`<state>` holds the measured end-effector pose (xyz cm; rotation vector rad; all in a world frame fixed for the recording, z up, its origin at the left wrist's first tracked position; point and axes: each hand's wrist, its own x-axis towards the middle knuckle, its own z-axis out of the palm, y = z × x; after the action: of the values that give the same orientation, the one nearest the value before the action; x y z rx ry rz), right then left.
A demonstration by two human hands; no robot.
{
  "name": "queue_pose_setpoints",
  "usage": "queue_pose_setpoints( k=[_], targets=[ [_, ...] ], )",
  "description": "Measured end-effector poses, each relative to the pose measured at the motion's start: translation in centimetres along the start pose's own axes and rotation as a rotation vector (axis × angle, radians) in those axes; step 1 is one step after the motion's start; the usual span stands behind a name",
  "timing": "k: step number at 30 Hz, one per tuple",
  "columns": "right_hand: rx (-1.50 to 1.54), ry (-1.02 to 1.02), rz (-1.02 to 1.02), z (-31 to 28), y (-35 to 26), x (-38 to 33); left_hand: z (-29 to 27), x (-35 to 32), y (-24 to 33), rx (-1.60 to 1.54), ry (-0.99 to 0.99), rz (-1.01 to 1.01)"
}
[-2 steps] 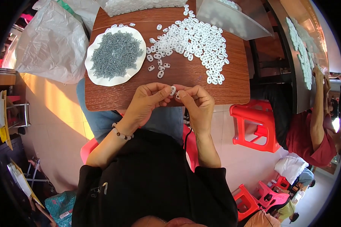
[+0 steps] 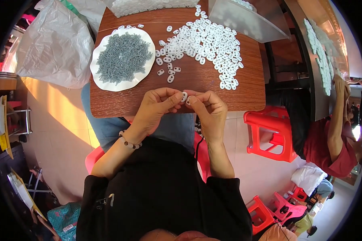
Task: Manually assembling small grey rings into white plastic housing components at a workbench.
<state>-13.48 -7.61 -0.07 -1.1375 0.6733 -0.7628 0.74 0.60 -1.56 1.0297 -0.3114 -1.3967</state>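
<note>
Left hand: above the near edge of the table, fingers curled, thumb and forefinger pinched shut on a small white plastic piece.

Right hand: just beside the left, fingertips meeting it at the white piece, thumb and forefinger closed together; whether anything separate sits between them cannot be told, too small.

White plastic piece: held in the air between both hands, over the table's near edge, roughly at centre.

Bead bracelet: on the left wrist, dark and pale beads.

Table: brown wood grain, small, set across the lap.

Paper plate: white, wavy rim, on the table's left part, heaped with small grey pieces.

Heap of white pieces: loose, spread over the table's middle and right, a few strays lying nearer the hands.

Clear plastic bag: far right corner of the table, lying flat.

White plastic bag: large, crumpled, on the floor left of the table.

Red stool: right of the table, on the pale floor.

Another person: far right, red sleeve, arm raised to a second table.
</note>
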Motion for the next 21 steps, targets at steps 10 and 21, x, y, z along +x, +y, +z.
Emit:
queue_pose_setpoints(
  k=[10,21],
  targets=[
    [0.118,-0.144,0.056,0.2,-0.9,0.0,0.9,-1.4,1.9,0.098,-0.044,0.046],
    [-0.028,-0.417,-0.060,-0.2,-1.4,0.2,0.8,-2.1,2.9,0.114,-0.179,0.044]
  ],
)
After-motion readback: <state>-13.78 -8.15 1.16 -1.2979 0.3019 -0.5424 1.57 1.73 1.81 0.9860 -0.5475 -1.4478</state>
